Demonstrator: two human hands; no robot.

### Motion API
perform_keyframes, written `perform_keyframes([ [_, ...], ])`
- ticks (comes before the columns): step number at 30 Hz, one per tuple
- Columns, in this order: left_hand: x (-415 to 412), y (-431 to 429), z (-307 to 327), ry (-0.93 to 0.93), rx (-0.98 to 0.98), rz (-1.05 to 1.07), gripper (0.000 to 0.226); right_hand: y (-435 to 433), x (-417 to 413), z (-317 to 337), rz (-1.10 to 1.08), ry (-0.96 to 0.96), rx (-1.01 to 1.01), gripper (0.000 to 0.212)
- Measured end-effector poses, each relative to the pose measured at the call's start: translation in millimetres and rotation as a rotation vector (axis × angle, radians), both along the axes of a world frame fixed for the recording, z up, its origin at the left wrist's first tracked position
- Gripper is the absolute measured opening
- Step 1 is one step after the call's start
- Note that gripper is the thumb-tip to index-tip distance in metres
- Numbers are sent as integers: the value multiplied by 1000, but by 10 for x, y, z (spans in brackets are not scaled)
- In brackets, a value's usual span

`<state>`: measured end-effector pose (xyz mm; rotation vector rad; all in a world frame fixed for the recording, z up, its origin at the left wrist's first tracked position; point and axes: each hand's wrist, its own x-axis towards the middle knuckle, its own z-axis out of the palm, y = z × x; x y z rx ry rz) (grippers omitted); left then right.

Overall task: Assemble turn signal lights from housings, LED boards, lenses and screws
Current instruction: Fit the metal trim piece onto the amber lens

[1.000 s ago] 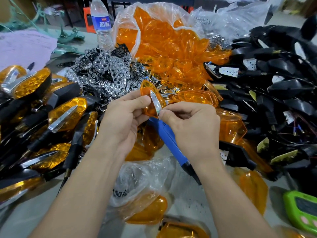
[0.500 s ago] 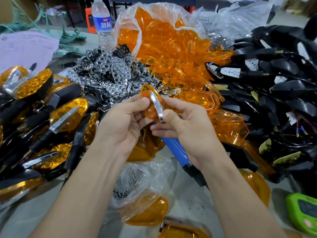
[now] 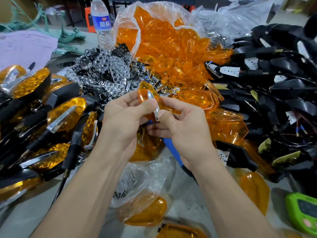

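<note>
Centrally above the cluttered grey table (image 3: 187, 193), left grip (image 3: 123, 122) and right grip (image 3: 187, 129) both pinch one orange lens (image 3: 143, 95).

You hold one amber lens (image 3: 142, 93) and one chrome strip (image 3: 151, 98), with one blue-handled screwdriver (image 3: 169, 146), one water bottle (image 3: 101, 24) and one green device (image 3: 301, 210) in view. The heaped loose lenses (image 3: 164, 40), silver reflectors (image 3: 106, 69) and black housings (image 3: 283, 74) are too many to count.

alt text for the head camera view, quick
Two bare hands hold an orange lens at centre: the left hand grips the lens, the right hand pinches a chrome strip against it. Finished lights lie left, a bag of orange lenses behind, black housings right.
</note>
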<state>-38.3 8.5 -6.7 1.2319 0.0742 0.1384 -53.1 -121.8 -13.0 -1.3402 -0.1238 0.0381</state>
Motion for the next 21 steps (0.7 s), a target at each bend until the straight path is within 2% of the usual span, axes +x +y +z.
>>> perform_keyframes([
  [3,3,-16,-11,9,0,27,17,13,2,-26,-28,27,36,29],
  [8,19,-23,-19,-12,-22,32,16,-3,-1,26,-18,32,18,29],
  [13,6,1,42,-10,-67,-2,12,-112,-28,122,68,33,-19,38],
  [15,-14,1,60,9,8,34,6,-125,-54,149,56,10,-96,37],
  [17,-16,7,57,31,95,81,20,-173,-72,191,41,-9,-202,35],
  [21,-2,60,82,69,91,143,9,-367,-31,256,51,-111,-622,26],
])
